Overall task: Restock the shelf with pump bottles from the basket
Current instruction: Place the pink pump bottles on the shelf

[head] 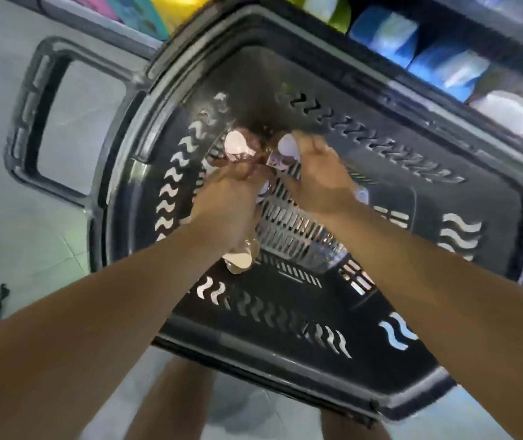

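A black plastic basket (381, 160) with wave-shaped slots stands on the floor below me. Both my arms reach down into its far left corner. My left hand (225, 204) is curled around a clear pinkish pump bottle (238, 146) with a white top. My right hand (320, 179) is closed on a second pump bottle (281, 158) with a white top and purple label. Another clear bottle (239, 260) shows under my left wrist on the basket floor. The frame is blurred, so the finger contacts are hard to read.
The basket's handle (41, 122) lies folded out to the left over the pale tiled floor (6, 217). Shelving along the top edge holds blue packs (412, 46), white tubs (508, 112) and green and yellow items (333, 11). My legs show below the basket.
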Demonstrator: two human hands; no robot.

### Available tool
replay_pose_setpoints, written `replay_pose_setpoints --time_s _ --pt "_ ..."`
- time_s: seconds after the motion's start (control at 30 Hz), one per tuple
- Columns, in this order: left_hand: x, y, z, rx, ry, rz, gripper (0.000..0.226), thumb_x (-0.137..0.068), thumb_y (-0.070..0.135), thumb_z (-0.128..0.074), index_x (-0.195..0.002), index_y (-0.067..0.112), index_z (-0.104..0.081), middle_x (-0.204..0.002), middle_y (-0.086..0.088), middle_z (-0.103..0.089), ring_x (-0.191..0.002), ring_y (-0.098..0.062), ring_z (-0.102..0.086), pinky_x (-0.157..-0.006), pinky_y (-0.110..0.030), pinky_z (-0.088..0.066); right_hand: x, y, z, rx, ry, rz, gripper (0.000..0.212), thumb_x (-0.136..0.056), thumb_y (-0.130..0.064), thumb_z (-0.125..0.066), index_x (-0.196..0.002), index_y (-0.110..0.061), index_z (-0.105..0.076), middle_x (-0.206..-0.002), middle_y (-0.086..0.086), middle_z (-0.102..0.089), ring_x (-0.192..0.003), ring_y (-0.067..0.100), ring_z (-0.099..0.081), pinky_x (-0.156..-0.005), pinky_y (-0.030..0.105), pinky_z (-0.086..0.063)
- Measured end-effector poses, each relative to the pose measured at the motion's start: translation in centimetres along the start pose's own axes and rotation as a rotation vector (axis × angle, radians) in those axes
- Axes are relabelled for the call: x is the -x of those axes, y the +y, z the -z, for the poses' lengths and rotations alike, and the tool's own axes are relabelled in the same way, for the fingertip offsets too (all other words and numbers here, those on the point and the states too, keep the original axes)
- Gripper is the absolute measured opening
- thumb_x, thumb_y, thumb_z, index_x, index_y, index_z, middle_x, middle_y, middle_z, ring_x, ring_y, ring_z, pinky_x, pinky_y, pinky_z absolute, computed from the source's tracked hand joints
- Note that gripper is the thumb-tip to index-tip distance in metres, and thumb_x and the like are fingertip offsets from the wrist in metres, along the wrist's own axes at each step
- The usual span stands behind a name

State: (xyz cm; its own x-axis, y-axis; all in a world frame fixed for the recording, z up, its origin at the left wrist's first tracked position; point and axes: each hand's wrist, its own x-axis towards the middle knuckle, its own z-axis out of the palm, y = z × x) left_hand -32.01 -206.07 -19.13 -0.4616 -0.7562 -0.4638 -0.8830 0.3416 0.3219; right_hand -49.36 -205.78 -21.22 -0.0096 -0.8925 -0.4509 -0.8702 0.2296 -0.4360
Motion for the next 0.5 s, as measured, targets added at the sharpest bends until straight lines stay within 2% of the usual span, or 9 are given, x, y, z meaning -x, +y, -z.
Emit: replay_pose_setpoints --time_s 0.1,0.17,0.23,0.3,0.4,0.47,0.5 --pt "-1.3 -0.1 -1.4 -0.023 0.0 -0.006 0.044 -0.08 0.023 -0.068 -0.122 0.028 -0.053 -0.119 0.0 -0.06 -0.113 -0.027 -0.054 -0.099 -0.045 -0.045 -1.8 0.7 -2.1 0.043 0.057 0.032 0.063 -0.092 -0.024 -0.058 -0.149 -0.018 -0.031 -0.138 0.014 -0.046 -0.119 0.038 -0.05 -0.094 0.047 -0.048" --pt "-1.8 0.0 -2.2 -0.01 0.016 -0.001 0.037 -0.08 0.019 -0.066 -0.115 0.025 -0.056 -0.115 -0.001 -0.061 -0.11 -0.027 -0.056 -0.101 -0.046 -0.042 -2.5 0.9 -3.0 0.031 0.1 0.018 0.054 -0.092 -0.023 -0.059 -0.141 -0.021 -0.039 -0.129 0.013 -0.053 -0.111 0.038 -0.055 -0.084 0.043 -0.05" --pt "-2.3 0.2 -2.5 -0.028 0.028 0.016 0.035 -0.08 0.017 -0.069 -0.112 0.025 -0.057 -0.112 -0.001 -0.061 -0.107 -0.026 -0.058 -0.102 -0.045 -0.041 -2.7 1.1 -3.5 0.022 0.142 -0.009 0.039 -0.092 -0.022 -0.059 -0.129 -0.018 -0.046 -0.118 0.012 -0.059 -0.101 0.036 -0.06 -0.07 0.034 -0.044" --pt "-2.8 0.3 -2.7 -0.073 0.029 0.029 0.035 -0.081 0.017 -0.07 -0.114 0.024 -0.057 -0.112 -0.001 -0.061 -0.106 -0.025 -0.058 -0.101 -0.043 -0.041 -1.9 1.4 -3.6 0.005 0.178 -0.021 0.029 -0.096 -0.026 -0.054 -0.123 -0.017 -0.047 -0.108 0.012 -0.065 -0.091 0.033 -0.064 -0.065 0.029 -0.036" --pt "-2.9 0.5 -2.7 -0.097 0.028 0.051 0.03 -0.086 0.02 -0.069 -0.115 0.02 -0.059 -0.109 -0.002 -0.062 -0.102 -0.025 -0.058 -0.096 -0.039 -0.043 0.8 2.0 -2.8 -0.123 0.145 -0.081 0.028 -0.1 -0.033 -0.047 -0.123 -0.017 -0.046 -0.092 0.004 -0.062 -0.078 0.024 -0.059 -0.062 0.023 -0.036" --pt "-2.4 1.0 -2.0 -0.07 0.013 0.077 0.03 -0.086 0.016 -0.067 -0.114 0.017 -0.058 -0.112 -0.005 -0.06 -0.105 -0.026 -0.057 -0.098 -0.04 -0.043 3.2 2.0 -1.6 -0.174 0.178 -0.109 0.029 -0.099 -0.031 -0.052 -0.123 -0.014 -0.048 -0.087 -0.001 -0.057 -0.073 0.017 -0.054 -0.054 0.009 -0.037" --pt "-2.0 1.3 -1.5 -0.047 0.008 0.086 0.032 -0.086 0.012 -0.067 -0.117 0.016 -0.057 -0.114 -0.005 -0.058 -0.107 -0.026 -0.056 -0.099 -0.04 -0.044 4.5 1.9 -1.0 -0.183 0.211 -0.09 0.03 -0.098 -0.028 -0.056 -0.122 -0.012 -0.05 -0.087 0.001 -0.06 -0.073 0.017 -0.057 -0.054 0.005 -0.038"
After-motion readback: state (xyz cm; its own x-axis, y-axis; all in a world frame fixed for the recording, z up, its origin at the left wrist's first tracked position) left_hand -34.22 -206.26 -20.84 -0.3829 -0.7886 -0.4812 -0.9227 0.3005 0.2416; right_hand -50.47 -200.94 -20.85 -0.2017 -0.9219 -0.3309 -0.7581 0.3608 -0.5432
